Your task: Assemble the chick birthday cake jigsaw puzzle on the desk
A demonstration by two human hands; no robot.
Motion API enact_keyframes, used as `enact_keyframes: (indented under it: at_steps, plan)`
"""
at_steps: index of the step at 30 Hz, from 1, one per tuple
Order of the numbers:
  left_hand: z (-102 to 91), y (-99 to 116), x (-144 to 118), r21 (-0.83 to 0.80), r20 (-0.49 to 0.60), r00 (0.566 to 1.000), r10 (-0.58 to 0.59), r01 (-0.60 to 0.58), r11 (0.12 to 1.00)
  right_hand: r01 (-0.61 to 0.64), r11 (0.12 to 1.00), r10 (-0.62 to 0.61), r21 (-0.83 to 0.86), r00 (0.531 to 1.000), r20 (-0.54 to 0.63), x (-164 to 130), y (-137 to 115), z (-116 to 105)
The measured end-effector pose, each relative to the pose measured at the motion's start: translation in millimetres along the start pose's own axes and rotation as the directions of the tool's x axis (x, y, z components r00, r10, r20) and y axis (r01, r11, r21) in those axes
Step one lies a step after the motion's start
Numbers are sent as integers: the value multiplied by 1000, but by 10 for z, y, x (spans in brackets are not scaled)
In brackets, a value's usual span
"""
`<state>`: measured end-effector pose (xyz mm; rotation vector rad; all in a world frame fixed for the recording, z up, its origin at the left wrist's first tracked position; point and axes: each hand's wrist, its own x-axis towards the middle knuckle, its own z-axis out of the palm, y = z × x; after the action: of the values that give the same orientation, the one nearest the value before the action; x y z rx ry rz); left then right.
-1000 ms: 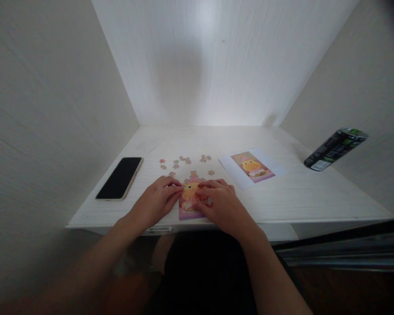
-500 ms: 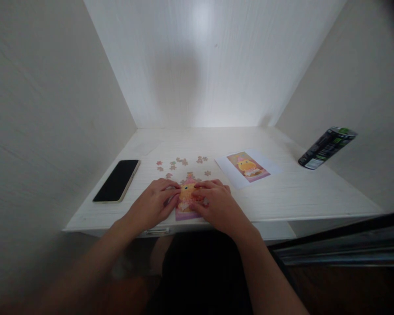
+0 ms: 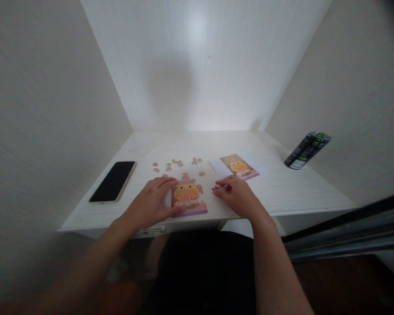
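A partly joined jigsaw puzzle (image 3: 188, 194) of a yellow figure with a pink hat lies near the table's front edge; its upper border is ragged. Along its left side rests my left hand (image 3: 153, 197), thumb and fingers apart, fingertips touching the puzzle's edge. To the right of the puzzle, my right hand (image 3: 234, 194) has thumb and fingers pinched on a small reddish puzzle piece (image 3: 214, 188) at the tabletop. Several loose puzzle pieces (image 3: 180, 163) lie scattered behind the puzzle, with one single piece (image 3: 202, 173) nearer its upper right corner.
A printed picture (image 3: 239, 166) of the same figure lies on white paper at the back right. On the left is a dark-screened phone (image 3: 113, 182). A black and green can (image 3: 307, 151) stands by the right wall. White panels enclose the table (image 3: 170, 142).
My right hand has moved off the puzzle to the right and now pinches a piece. My left hand stays at the puzzle's left side, its fingers more spread. The view has shifted slightly.
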<state>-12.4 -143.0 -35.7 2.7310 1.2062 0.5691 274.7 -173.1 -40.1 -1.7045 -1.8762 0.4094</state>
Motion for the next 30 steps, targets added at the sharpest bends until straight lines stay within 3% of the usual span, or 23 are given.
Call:
enact_keyframes:
  at_steps: [5,9,15,24,30]
  plan:
    - [-1,-6,5,-55,52,997,-49,52,997,29,998,-29,-54,1000,4,23,-111,86]
    - [-12,2,-19,-79,50,997,-56,60,995,76,997,-76,11,997,7,-8,-117,94]
    - [5,-2,-30,-92,37,997,-60,64,994,18,999,-18,26,1000,-8,-29,-133,96]
    - [8,-5,-11,-97,11,999,-32,33,995,43,990,-49,134,998,46,-16,-120,157]
    - [15,-16,-17,-122,6,1000,-30,31,992,47,997,-49,59,998,32,-31,-125,118]
